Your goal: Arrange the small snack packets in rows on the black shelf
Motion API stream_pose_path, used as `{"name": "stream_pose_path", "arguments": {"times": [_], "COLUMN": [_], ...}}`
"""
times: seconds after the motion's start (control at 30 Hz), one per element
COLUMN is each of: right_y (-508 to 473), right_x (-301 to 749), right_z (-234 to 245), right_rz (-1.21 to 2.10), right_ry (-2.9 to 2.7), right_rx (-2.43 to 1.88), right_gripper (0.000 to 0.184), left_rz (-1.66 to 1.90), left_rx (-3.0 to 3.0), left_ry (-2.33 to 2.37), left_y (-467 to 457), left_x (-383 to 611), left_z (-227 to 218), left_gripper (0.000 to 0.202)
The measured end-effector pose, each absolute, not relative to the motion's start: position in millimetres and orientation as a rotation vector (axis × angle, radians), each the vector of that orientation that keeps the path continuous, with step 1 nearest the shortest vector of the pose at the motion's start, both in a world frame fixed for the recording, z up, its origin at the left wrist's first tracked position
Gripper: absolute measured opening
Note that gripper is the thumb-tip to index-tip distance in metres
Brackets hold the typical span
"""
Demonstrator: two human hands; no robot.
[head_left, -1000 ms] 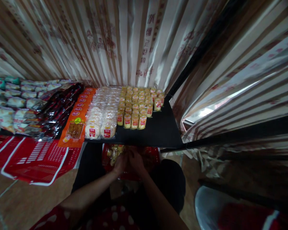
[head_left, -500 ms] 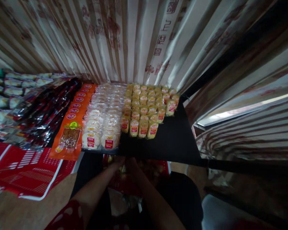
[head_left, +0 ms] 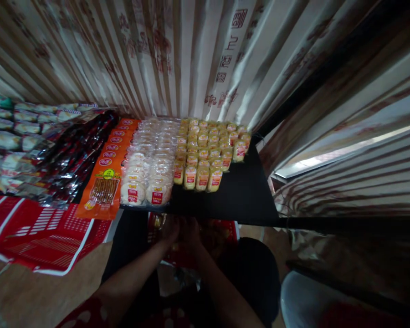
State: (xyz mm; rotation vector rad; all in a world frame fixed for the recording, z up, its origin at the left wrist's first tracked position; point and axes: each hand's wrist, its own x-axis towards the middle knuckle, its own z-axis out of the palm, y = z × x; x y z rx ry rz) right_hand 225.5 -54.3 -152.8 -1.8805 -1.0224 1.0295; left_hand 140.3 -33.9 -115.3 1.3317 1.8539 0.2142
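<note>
Below the front edge of a black shelf point(head_left: 239, 196), my left hand point(head_left: 171, 228) and my right hand point(head_left: 190, 228) are close together over a red basket point(head_left: 230, 230) between my legs. Shadow and the shelf edge hide the fingers, so whether either one holds anything does not show. Small wrapped packs point(head_left: 159, 221) lie in the basket beside my left hand. On the shelf above stand rows of yellow wrapped cakes point(head_left: 202, 177). To their left are two rows of round white wrapped cakes point(head_left: 132, 193).
Orange snack packets point(head_left: 100, 187) overlap the shelf's front edge, beside dark shiny packets point(head_left: 75, 155) and several white packs point(head_left: 7, 141). Another red basket point(head_left: 51, 237) with white handles sits low at left. Pleated curtains point(head_left: 177, 54) hang behind. At lower right is a pale rounded object point(head_left: 297, 296).
Both hands show a little more below the shelf edge, still together over the basket. The view has shifted slightly. The packs on the shelf look unchanged.
</note>
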Motion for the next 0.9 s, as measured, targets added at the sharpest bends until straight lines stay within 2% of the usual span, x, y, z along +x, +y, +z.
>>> {"name": "stream_pose_path", "arguments": {"times": [0.27, 0.5, 0.7, 0.9], "right_y": [-84, -117, -140, -144], "right_x": [232, 245, 256, 267], "right_z": [-110, -94, -72, -36], "right_rz": [0.993, 0.981, 0.857, 0.903], "right_ry": [-0.809, -0.810, -0.946, -0.889], "right_rx": [-1.876, -1.761, -1.685, -1.550], "right_gripper": [0.045, 0.042, 0.038, 0.043], "left_rz": [0.425, 0.435, 0.598, 0.750], "left_rx": [1.341, 1.390, 1.359, 1.431], "left_ry": [1.733, 1.682, 1.513, 1.401], "left_y": [-70, -101, -119, -121], "left_x": [141, 149, 152, 164], "left_z": [-86, -62, -36, -6], "left_gripper": [0.033, 0.033, 0.021, 0.013]}}
